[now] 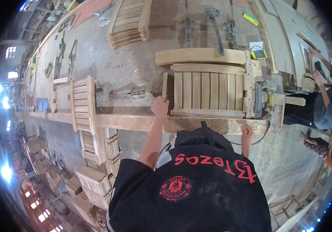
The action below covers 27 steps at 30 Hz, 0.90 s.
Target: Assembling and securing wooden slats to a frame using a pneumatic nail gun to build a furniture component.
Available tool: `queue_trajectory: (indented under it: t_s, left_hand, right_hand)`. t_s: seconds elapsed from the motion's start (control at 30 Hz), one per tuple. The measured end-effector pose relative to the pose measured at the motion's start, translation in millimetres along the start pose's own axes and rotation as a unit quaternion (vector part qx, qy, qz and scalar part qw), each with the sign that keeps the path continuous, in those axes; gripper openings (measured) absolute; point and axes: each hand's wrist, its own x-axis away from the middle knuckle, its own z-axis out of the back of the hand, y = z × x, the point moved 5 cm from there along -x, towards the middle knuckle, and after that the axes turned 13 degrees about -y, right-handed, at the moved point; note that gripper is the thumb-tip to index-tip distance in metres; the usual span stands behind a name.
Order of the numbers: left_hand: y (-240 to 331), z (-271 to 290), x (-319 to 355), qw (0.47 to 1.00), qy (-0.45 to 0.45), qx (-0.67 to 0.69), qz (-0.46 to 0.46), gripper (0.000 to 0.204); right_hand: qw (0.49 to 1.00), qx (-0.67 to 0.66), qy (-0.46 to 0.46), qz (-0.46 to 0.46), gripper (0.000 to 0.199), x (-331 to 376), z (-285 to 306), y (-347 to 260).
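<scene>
My left hand [160, 106] is closed round the near end of a short wooden slat [165, 86], which stands out away from me just left of a slatted wooden panel [208, 91]. Several upright slats sit side by side in that panel between a far rail [208, 69] and a near rail [208, 113]. Beside the bench's front beam [135, 122], toward its right end, my right hand [247, 132] has its fingers curled in. Whatever those fingers may hold is too small to make out. A thick pale board [200, 57] lies along the panel's far side.
A metal clamp device [259, 98] is at the panel's right end. Another slatted panel [81, 102] rests across the beam on the left. Stacked panels [129, 21] and hand tools [212, 15] lie farther back. A co-worker [324, 100] works at right.
</scene>
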Motion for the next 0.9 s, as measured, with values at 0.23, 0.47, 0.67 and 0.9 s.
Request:
queue_trajectory:
  t_s: [0.23,0.47,0.67,0.9]
  left_hand:
    - [14.0,4.0,-10.5,0.997,-0.017,0.017,0.073,0.045]
    - [93.3,-13.5,10.6,0.997,0.033,-0.062,0.003,0.075]
    - [93.2,-39.5,4.8,0.999,0.005,0.036,0.014,0.082]
    - [113.4,48.1,-12.3,0.959,-0.155,0.223,0.077,0.075]
  right_hand:
    - [0.997,-0.028,-0.051,0.049,0.030,-55.7,-7.4,-47.2]
    - [0.972,0.131,0.052,0.189,0.030,-115.8,-18.7,-68.6]
    - [0.972,0.215,-0.068,0.067,0.048,-133.1,-23.7,-118.5]
    - [0.984,0.128,-0.127,0.000,0.056,-162.4,-37.6,-103.6]
